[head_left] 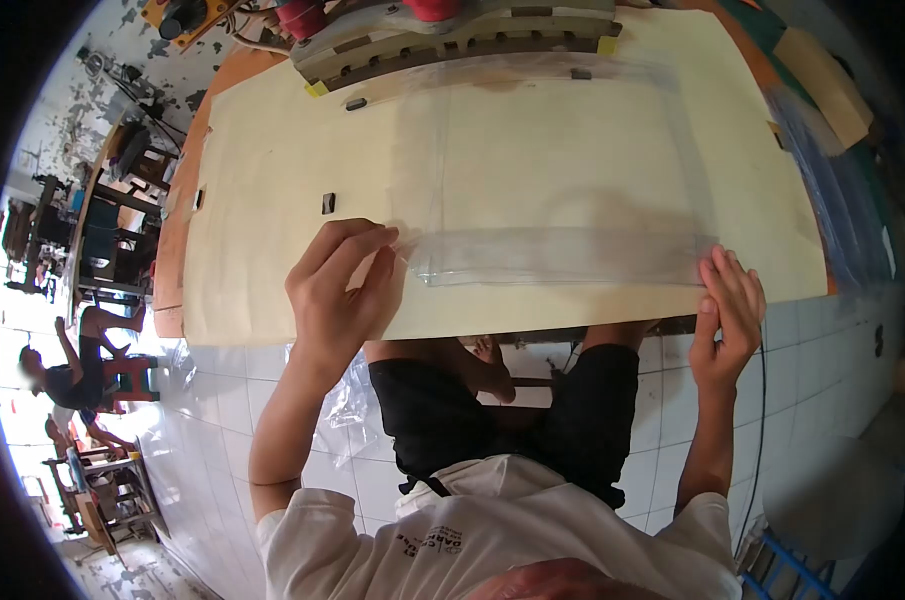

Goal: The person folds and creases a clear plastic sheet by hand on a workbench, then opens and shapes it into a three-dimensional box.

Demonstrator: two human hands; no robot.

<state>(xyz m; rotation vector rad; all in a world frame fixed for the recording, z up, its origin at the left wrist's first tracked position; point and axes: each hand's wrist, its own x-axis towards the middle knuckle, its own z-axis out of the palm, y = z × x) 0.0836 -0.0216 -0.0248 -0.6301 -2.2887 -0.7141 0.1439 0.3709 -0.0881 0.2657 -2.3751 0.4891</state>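
Observation:
A clear plastic sheet (562, 160) with folded, overlapping edges lies on a cream-coloured board (262, 250). My left hand (344, 285) is at the sheet's near left corner, thumb and fingertips pinched together on its thin edge. At the near right corner, my right hand (729, 310) rests its outstretched fingertips on the plastic, with the thumb apart from them. Small dark blocks lie on the board, one black block (328, 203) just beyond my left hand and another black block (356, 104) farther back.
A long metal machine bar (462, 50) with red parts spans the board's far edge. Clear plastic (832, 200) and a cardboard piece (822, 90) lie at the right. My legs are under the board's near edge. Other people sit at the far left near stools and benches.

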